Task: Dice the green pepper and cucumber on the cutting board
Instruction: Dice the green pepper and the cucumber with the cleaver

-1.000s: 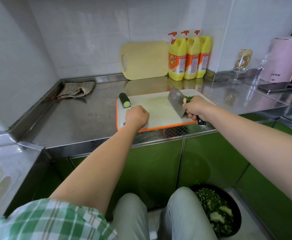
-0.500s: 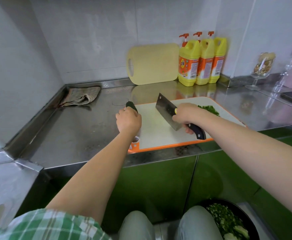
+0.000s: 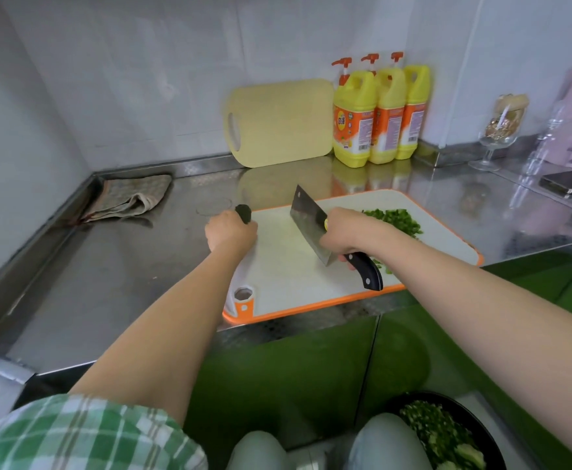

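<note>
At the far left corner of the cutting board (image 3: 288, 286) our left hand (image 3: 232, 232) curls its fingers round the dark cucumber (image 3: 243, 212), whose end pokes out past the knuckles. Over the board's middle our right hand (image 3: 345, 234) grips the cleaver (image 3: 308, 225) by its black handle, the blade tilted. The diced green pepper (image 3: 394, 220) lies heaped on the board's far right part. Behind the board stand yellow detergent bottles (image 3: 379, 117), and to its left lies a folded cloth (image 3: 128, 196).
</note>
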